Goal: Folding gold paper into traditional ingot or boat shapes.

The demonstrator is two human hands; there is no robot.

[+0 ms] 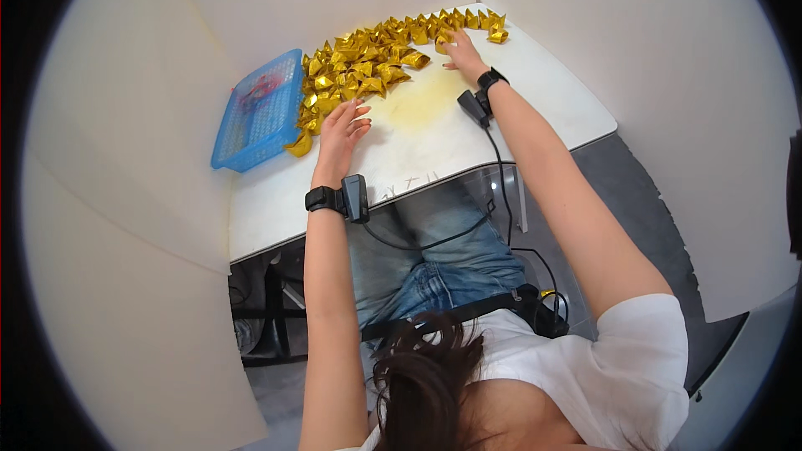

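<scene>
Blue basket: the shallow blue basket (pixel 251 156), with mesh sides, sits at the table's left end; something pinkish-red (pixel 266 86) shows inside it.
Gold pieces: a dense heap of folded, shiny gold pieces (pixel 351 67) begins right beside the basket's right wall and stretches away from it to the right, thinning into a row at the end farthest from the basket.
Left hand: the left hand (pixel 340 135) is to the right of the basket, near the heap's front edge; its fingers are loosely spread and hold nothing.
Right hand: the right hand (pixel 464 54) is well to the right of the basket, reaching to one gold piece (pixel 440 44) at the near side of the row; its fingers are bent around that piece, though at this size I cannot tell whether they grip it or only touch it.
Table: the white table (pixel 551 92) extends far to the basket's right, with a yellowish patch (pixel 418 100) between the two hands.
Wrists: each wears a black band, the left band (pixel 324 199) nearer the basket than the right band (pixel 493 78).
</scene>
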